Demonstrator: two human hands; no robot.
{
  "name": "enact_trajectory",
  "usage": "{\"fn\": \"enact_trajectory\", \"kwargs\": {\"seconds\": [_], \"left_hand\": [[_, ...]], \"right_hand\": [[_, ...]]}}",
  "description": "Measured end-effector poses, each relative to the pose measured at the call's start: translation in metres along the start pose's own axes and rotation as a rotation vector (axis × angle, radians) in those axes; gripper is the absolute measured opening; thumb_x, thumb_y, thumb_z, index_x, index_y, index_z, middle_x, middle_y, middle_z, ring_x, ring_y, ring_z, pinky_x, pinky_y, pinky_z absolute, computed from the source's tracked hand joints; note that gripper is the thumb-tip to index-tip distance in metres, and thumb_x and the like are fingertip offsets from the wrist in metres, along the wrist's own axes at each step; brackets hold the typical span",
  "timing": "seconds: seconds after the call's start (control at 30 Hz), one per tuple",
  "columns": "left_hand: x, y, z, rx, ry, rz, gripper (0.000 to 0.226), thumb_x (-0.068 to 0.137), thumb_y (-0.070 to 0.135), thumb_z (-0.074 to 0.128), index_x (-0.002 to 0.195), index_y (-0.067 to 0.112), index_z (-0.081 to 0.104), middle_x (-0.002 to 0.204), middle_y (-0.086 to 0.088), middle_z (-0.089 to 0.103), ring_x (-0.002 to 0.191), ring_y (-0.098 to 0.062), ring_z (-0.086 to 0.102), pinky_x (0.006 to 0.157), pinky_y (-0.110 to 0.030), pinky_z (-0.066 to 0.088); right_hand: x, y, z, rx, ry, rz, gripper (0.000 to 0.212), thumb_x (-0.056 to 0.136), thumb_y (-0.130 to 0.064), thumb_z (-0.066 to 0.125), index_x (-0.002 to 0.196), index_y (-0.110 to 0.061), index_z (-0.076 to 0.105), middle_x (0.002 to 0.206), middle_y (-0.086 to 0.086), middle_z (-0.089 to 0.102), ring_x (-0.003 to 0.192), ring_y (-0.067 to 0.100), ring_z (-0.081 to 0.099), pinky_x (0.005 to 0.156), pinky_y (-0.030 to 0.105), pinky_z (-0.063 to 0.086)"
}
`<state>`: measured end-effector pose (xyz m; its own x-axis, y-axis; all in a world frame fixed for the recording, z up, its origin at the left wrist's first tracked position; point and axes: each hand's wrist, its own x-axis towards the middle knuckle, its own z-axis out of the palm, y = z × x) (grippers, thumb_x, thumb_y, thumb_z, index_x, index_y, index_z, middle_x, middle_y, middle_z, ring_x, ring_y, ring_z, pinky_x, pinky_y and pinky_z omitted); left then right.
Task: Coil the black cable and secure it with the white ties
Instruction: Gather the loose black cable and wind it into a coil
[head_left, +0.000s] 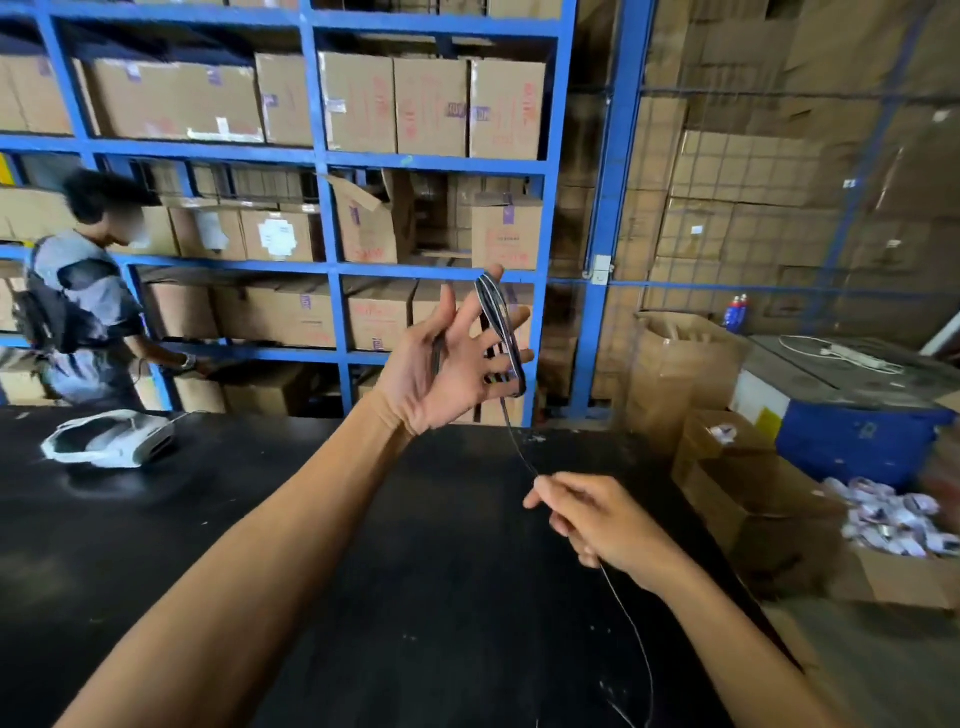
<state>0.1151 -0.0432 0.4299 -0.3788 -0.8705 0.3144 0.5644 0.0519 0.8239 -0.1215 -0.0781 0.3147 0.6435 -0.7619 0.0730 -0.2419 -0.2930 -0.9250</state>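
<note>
A white plastic housing lies far left on the flat black table. The left hand, raised, spreads straight fingers that carry several loops of thin black cable. Near right, the right hand pinches 1 trailing strand between curled fingers.

Boxes on shelves behind table

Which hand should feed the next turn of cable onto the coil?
Right. The right hand pinches the loose run of the black cable below the coil; the left hand, fingers spread, carries the loops.
</note>
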Motion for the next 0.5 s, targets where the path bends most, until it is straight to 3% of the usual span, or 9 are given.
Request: {"fn": "enact_trajectory", "kwargs": {"seconds": [0.07, 0.13, 0.2, 0.27, 0.37, 0.43, 0.5], "left_hand": [[-0.007, 0.003, -0.02, 0.049, 0.154, -0.02, 0.051, 0.103, 0.058, 0.026, 0.136, 0.043, 0.061, 0.152, -0.008, 0.041, 0.134, -0.037, 0.04, 0.104, -0.056, 0.032], [-0.014, -0.002, -0.037, 0.103, 0.245, -0.095, 0.052, 0.103, 0.057, 0.027, 0.138, 0.039, 0.061, 0.13, -0.004, 0.055, 0.112, -0.025, 0.051, 0.095, -0.043, 0.041], [-0.018, -0.015, -0.045, 0.179, 0.307, -0.209, 0.053, 0.103, 0.057, 0.033, 0.145, 0.032, 0.055, 0.109, -0.002, 0.052, 0.088, -0.017, 0.05, 0.086, -0.035, 0.04], [-0.019, -0.032, -0.048, 0.233, 0.308, -0.332, 0.058, 0.102, 0.057, 0.038, 0.148, 0.026, 0.052, 0.104, -0.002, 0.043, 0.08, -0.016, 0.042, 0.081, -0.032, 0.034], [-0.015, -0.053, -0.032, 0.22, 0.141, -0.48, 0.06, 0.101, 0.056, 0.042, 0.151, 0.022, 0.048, 0.12, -0.004, 0.059, 0.097, -0.016, 0.047, 0.088, -0.028, 0.037], [-0.009, -0.062, -0.015, 0.167, -0.018, -0.533, 0.06, 0.104, 0.054, 0.037, 0.155, 0.023, 0.042, 0.148, -0.003, 0.052, 0.125, -0.016, 0.043, 0.102, -0.03, 0.037], [-0.003, -0.064, 0.002, 0.168, -0.149, -0.508, 0.059, 0.104, 0.056, 0.033, 0.155, 0.029, 0.04, 0.158, 0.0, 0.044, 0.148, -0.03, 0.032, 0.118, -0.041, 0.029]], "right_hand": [[-0.02, -0.008, -0.004, -0.009, -0.024, -0.023, 0.046, 0.087, -0.069, 0.059, 0.094, -0.027, 0.076, 0.059, -0.009, 0.05, 0.043, 0.008, 0.037, 0.04, 0.023, 0.034], [-0.033, -0.029, -0.019, -0.047, -0.001, -0.066, 0.048, 0.081, -0.069, 0.063, 0.087, -0.023, 0.076, 0.056, -0.007, 0.046, 0.042, 0.009, 0.036, 0.039, 0.023, 0.032], [-0.036, -0.055, -0.041, -0.044, 0.044, -0.088, 0.044, 0.081, -0.062, 0.068, 0.082, -0.019, 0.076, 0.054, -0.005, 0.043, 0.042, 0.011, 0.034, 0.038, 0.023, 0.03], [-0.031, -0.085, -0.066, -0.033, 0.131, -0.114, 0.033, 0.085, -0.054, 0.07, 0.081, -0.021, 0.076, 0.053, -0.007, 0.045, 0.042, 0.01, 0.036, 0.038, 0.022, 0.031], [-0.01, -0.118, -0.093, -0.098, 0.247, -0.175, 0.02, 0.095, -0.042, 0.067, 0.085, -0.029, 0.078, 0.052, -0.009, 0.05, 0.043, 0.009, 0.039, 0.041, 0.026, 0.033], [0.01, -0.127, -0.097, -0.177, 0.308, -0.191, 0.022, 0.098, -0.042, 0.064, 0.087, -0.029, 0.077, 0.051, -0.013, 0.057, 0.041, 0.006, 0.042, 0.046, 0.027, 0.034], [0.029, -0.125, -0.095, -0.306, 0.374, -0.188, 0.022, 0.097, -0.048, 0.063, 0.091, -0.032, 0.076, 0.058, -0.023, 0.067, 0.043, -0.004, 0.054, 0.053, 0.023, 0.042]]}}
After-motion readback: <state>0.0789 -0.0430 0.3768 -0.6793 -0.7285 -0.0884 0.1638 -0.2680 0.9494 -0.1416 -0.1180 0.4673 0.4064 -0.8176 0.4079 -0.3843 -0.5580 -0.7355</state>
